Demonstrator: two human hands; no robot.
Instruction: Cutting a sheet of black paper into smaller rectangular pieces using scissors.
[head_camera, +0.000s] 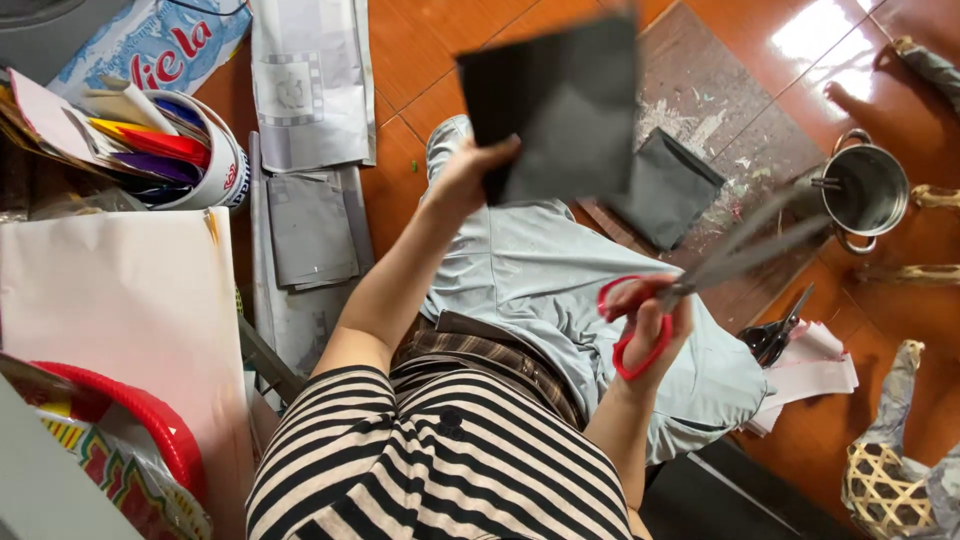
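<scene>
At upper centre, a dark sheet (560, 105) is pinched by the left hand (465, 175); red scissors (700, 275), blades open, are gripped by the right hand (655, 320).

blur: the long silver blades of your red-handled scissors (742, 248) smear, so their gap is unclear | blur: the dark grey paper sheet (560, 105) has soft edges | cut off: woven bamboo basket (885, 490) at the frame's bottom-right corner

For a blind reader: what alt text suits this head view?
Seen from above, a left hand holds up a dark grey paper sheet while the right hand grips red-handled scissors, blades open, over a tiled floor with a steel pot.
</scene>
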